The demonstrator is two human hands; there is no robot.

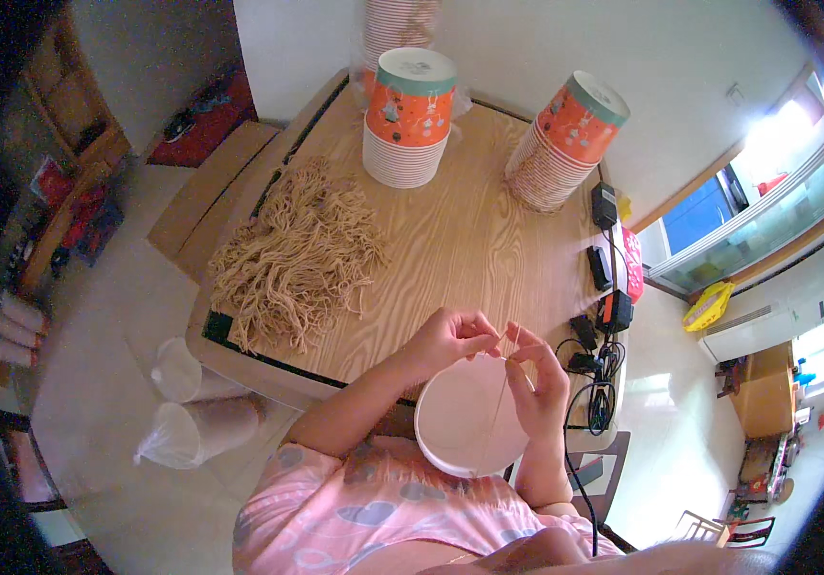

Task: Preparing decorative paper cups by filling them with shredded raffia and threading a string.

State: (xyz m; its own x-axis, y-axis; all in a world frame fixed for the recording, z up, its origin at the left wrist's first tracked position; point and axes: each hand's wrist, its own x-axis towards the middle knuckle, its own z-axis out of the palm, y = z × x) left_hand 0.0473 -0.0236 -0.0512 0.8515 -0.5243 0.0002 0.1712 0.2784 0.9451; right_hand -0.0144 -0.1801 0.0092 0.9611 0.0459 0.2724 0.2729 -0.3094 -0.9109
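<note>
A white paper bucket (455, 422) rests against my body at the table's near edge, its round opening facing up. Over its far rim, my left hand (452, 342) and my right hand (540, 376) meet, fingertips almost touching. Both pinch a thin tan string (497, 412), which runs down across the bucket's opening toward its near rim. How the string's end lies between the fingers is too small to make out. To the left on the wooden table (431, 259) spreads a tangled heap of similar tan strings (297, 254).
Upside-down stacks of orange and green paper buckets stand at the table's far middle (409, 120) and far right (570, 139). Black power adapters (613, 311) and coiled cables (604, 383) line the right edge. Wrapped bucket stacks (192, 431) lie on the floor at left, near a cardboard box (211, 192).
</note>
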